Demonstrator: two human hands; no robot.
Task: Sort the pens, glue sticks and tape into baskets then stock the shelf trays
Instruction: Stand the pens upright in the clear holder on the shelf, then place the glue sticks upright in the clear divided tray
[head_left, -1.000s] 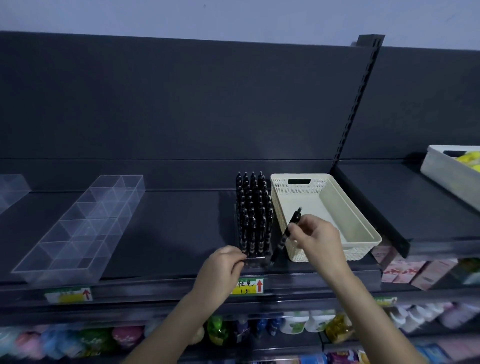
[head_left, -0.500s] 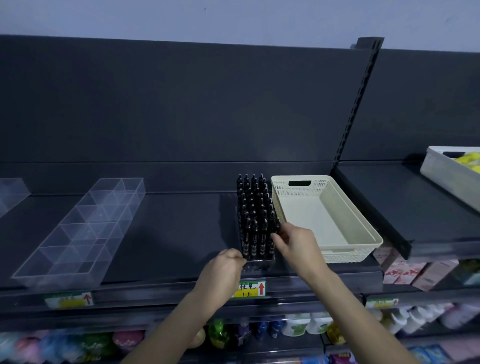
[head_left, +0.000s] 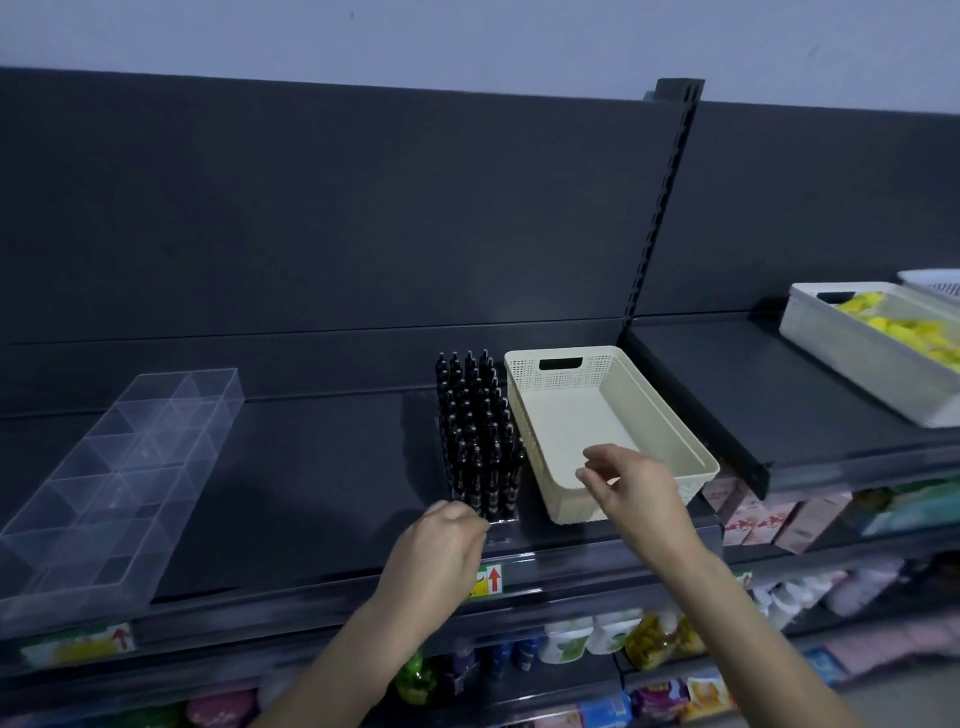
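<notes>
Beside cream basket (head_left: 563, 382), tray (head_left: 503, 518) — black pens (head_left: 475, 431) upright

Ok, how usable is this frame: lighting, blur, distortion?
Head view: dim, bluish light, black pens merging into the dark shelf; shelf lines bend toward the edges, wide-angle; lower-shelf goods smeared by blur; right hand soft-edged; faint sheen on the clear tray.

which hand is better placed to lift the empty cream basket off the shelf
Right, probably. The right hand hovers open and empty over the near end of the cream basket. The left hand is curled at the front of the black pens, left of the basket, so it would have to reach across.
</notes>
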